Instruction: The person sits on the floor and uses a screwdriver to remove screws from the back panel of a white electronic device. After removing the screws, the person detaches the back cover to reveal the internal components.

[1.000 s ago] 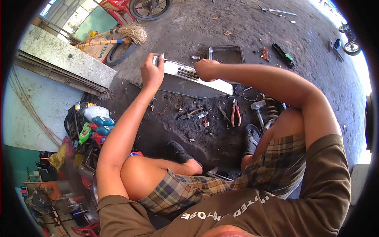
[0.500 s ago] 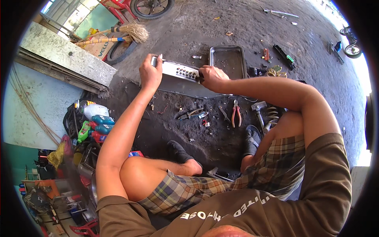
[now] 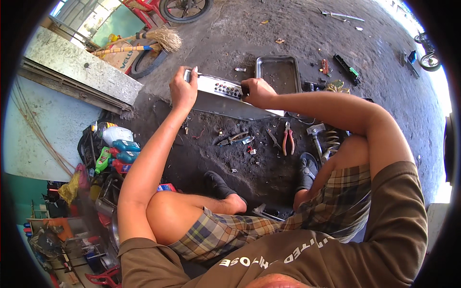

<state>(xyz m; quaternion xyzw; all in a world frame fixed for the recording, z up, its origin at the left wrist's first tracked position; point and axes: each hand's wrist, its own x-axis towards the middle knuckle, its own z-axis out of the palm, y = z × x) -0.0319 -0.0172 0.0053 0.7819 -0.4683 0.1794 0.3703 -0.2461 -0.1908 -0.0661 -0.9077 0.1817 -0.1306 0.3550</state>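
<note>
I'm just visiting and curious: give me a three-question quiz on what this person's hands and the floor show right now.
1. True or false: both hands grip the long metal panel.
2. Which lies on the floor between the panel and the person's feet? A) red-handled pliers B) a saw C) a paintbrush
3. Fill in: beyond the panel sits an empty metal ____.

Key: 1 true: the left hand holds its left end, the right hand its middle. 2 A. 3 tray.
</note>
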